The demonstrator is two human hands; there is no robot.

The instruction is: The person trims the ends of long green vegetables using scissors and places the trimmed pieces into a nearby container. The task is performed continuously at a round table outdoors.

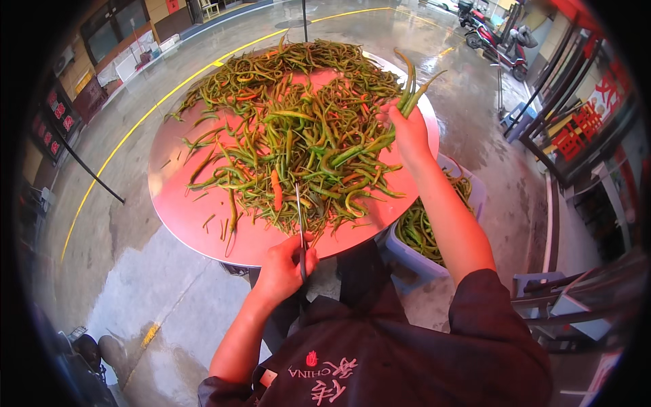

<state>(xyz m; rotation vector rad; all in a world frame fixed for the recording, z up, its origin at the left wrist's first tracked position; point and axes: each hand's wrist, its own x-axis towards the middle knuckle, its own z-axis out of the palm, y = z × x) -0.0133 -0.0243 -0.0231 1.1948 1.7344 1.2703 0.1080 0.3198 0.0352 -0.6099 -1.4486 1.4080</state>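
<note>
My left hand (pixel 282 269) grips the dark handles of a pair of scissors (pixel 299 213) at the table's near edge. The blades look closed and point away from me into the chili peppers. My right hand (pixel 409 127), raised over the right side of the table, holds a few long green chili peppers (pixel 413 94) with their ends sticking up. A large heap of green chili peppers (pixel 305 127) spreads over the round metal table (pixel 188 224). One thick orange-red chili pepper (pixel 276 190) lies near the scissor tips. Cut stems (pixel 224 229) are scattered at the near left.
Below the table's right edge, a pale plastic tub (pixel 417 259) holds more chili peppers (pixel 419 229). Thin dark poles (pixel 89 165) stand beyond the table on wet paving. A red motor scooter (pixel 501 48) is parked at the far right. Metal-framed doors (pixel 546 152) line the right side.
</note>
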